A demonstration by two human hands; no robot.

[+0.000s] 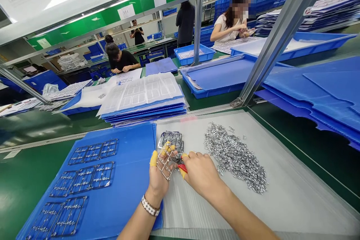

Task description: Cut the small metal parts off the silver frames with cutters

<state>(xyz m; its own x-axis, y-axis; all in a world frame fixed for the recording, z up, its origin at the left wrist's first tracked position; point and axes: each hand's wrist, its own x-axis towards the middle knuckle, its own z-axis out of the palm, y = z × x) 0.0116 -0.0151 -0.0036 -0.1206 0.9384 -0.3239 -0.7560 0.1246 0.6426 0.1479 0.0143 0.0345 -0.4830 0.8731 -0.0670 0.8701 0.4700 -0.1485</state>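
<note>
Holding, left side: the left hand (159,176), palm turned up, supports a metal frame (164,168) on its fingers, with the thumb beside the frame's left side; some fingertips wear yellow covers.
Holding, right side: the right hand (201,172) is closed, palm down, around a red tool (182,167).
Tool to frame: the tool points leftward from the right hand to the right side of the frame, so both hands are very near to each other; I cannot tell if its tip touches the metal.
Frame axis: it is tilted, and its long side seems to run obliquely between the far and near edges of the worktop (17,187).
Stack: more frames are in a stack (173,138) just beyond the left fingers, toward the far edge.
Loose pieces: a long pile of small metal pieces (234,157) lies to the right of the hands, on a translucent sheet (295,198).
Rows: flat frames (92,175) lie in three rows on a blue sheet (135,195), toward the left edge.
Hard to see: the right fingers cover most of the tool; the left hand hides part of the stack; the nearest row reaches the picture's bottom border.
</note>
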